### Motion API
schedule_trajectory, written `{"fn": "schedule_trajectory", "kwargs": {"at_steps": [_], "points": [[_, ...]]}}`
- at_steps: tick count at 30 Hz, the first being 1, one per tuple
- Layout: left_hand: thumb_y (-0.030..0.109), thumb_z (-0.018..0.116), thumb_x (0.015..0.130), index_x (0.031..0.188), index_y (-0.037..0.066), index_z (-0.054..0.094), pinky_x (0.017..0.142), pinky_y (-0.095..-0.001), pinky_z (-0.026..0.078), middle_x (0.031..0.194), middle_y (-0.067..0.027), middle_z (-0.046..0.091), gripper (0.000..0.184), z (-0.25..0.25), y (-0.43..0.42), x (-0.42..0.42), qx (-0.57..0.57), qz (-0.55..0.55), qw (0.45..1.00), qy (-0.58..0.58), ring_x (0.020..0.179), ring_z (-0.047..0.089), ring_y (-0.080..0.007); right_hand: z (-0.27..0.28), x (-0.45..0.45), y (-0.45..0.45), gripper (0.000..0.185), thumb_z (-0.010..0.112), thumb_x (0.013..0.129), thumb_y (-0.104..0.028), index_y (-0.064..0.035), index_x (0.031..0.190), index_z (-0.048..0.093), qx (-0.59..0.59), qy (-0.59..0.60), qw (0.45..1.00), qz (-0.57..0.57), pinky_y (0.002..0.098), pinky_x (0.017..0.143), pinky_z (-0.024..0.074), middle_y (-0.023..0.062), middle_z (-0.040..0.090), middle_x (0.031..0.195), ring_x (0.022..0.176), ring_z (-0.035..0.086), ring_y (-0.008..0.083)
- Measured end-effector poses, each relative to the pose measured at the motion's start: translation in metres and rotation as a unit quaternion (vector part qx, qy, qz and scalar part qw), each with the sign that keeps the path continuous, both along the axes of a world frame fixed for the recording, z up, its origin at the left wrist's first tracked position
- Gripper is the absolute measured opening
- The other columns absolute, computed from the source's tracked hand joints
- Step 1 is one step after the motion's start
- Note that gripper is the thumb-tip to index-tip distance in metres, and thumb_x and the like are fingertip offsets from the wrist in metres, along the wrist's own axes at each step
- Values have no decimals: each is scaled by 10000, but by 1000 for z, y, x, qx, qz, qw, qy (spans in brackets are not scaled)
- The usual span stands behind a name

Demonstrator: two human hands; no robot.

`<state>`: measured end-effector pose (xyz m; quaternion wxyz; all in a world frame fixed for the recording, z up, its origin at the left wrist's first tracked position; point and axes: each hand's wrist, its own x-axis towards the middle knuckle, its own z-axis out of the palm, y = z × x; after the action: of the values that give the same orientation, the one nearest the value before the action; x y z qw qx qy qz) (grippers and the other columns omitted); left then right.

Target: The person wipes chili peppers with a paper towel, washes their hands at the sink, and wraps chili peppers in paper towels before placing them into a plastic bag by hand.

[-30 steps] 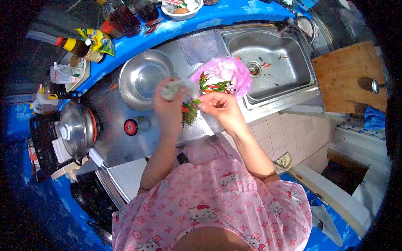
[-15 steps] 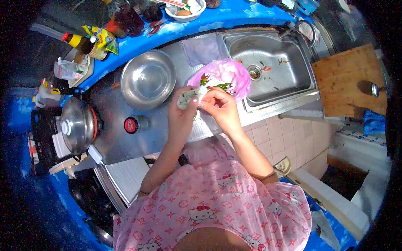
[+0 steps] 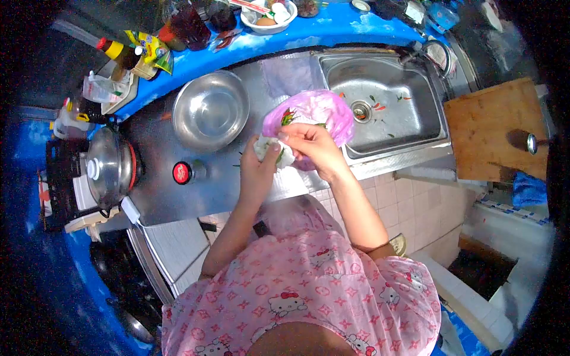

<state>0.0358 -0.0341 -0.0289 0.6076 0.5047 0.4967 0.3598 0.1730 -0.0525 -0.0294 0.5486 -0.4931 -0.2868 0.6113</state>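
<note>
Over the counter's front part, my left hand is closed round a crumpled white cloth or paper with a bit of green at it. Just right of it, my right hand has its fingers pinched together at the cloth's edge; what lies between the fingertips is too small to name. Behind my hands sits an open pink plastic bag with green and red chili peppers in it, partly hidden by my right hand. A few dark green tips stick out left of my left hand.
A steel basin and a red-lidded jar stand to the left, a lidded pan beyond them. At the right are a sink with pepper scraps and a wooden board. A white bowl stands at the back.
My left hand moved right, towards my right hand, and then both came down slightly. The green pepper seen earlier at my right fingertips no longer shows there.
</note>
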Motion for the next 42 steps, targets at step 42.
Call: {"fn": "schedule_trajectory", "kwargs": {"at_steps": [42], "points": [[372,272,924,1217,21,385,733,-332,391,1176,-116,495,471,-51,90,-172,-274,-225,885,-300,950,532,-230,-101,-124,-20,205,570,669,-41,-29,874,569,86,-529,803,-261,356,812,389,112,582,921,876,529,274]]}}
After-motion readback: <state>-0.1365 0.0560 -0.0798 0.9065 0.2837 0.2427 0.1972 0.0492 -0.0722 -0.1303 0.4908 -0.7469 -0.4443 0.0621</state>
